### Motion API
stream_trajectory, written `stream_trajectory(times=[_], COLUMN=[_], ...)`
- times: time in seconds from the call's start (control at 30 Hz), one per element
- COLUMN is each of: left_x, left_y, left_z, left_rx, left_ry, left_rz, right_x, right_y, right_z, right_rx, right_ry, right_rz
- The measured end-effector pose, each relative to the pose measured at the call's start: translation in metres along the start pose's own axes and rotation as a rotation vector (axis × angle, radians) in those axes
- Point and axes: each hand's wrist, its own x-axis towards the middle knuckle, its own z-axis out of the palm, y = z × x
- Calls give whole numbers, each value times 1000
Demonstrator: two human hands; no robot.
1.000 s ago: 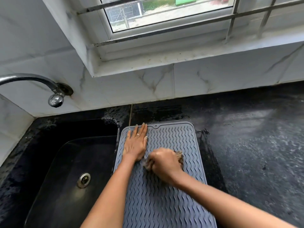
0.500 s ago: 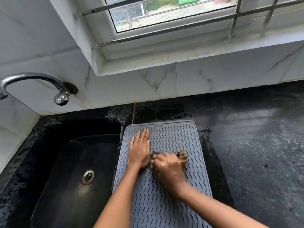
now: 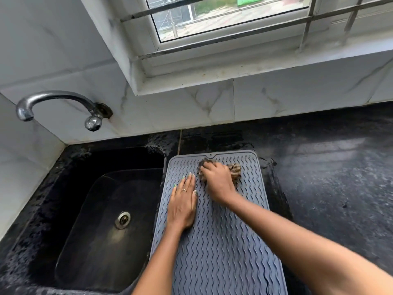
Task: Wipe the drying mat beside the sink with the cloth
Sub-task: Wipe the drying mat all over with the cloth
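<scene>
The right hand point(image 3: 217, 179) is covering most of the cloth point(image 3: 235, 171), leaving only bunched ends showing on either side of it. The drying mat point(image 3: 217, 252) is running off the bottom edge, its near end unseen. Both forearms are leaving the picture there too.

A kitchen corner under a barred window, lit by daylight.

White marble-look wall tiles point(image 3: 212, 107) with grey veins ran behind a black speckled countertop point(image 3: 331, 171). A black sink point(image 3: 102, 220) with a metal drain point(image 3: 123, 219) was sunk into the countertop's left end, and a curved chrome tap point(image 3: 57, 103) came out of the wall above it. The white-framed window point(image 3: 223, 18) stood over a stained sill point(image 3: 255, 69), metal bars point(image 3: 234, 5) crossing it; daylight glared off the countertop's right side.
</scene>
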Motion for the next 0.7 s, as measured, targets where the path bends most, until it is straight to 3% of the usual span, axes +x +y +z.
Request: stream_trajectory(times=[0.13, 0.3, 0.37, 0.47, 0.53, 0.63, 0.7], left_x=[1, 2, 3, -7, -20, -33, -31], left_y=[1, 1, 2, 7, 7, 5, 4], left_z=[0, -1, -3, -8, -7, -3, -3], left_rx=[18, 49, 49, -1, -22, -2, 5], left_ry=[-5, -26, -59, -61, -40, -25, -10], left_rz=[-9, -4, -13, -19, -8, 5, -4], right_x=[-65, -112, -100, -58, -27, -17, -41], right_y=[-21, -38, -33, -22, -14, -8, -13], right_z=[0, -9, -17, -28, -28, -13, -7], right_rx=[137, 150, 215, 396, 267, 51, 13], right_ry=[168, 6, -67, 110, 125, -30, 14], right_rz=[-72, -108, -34, 163, 177, 108, 55])
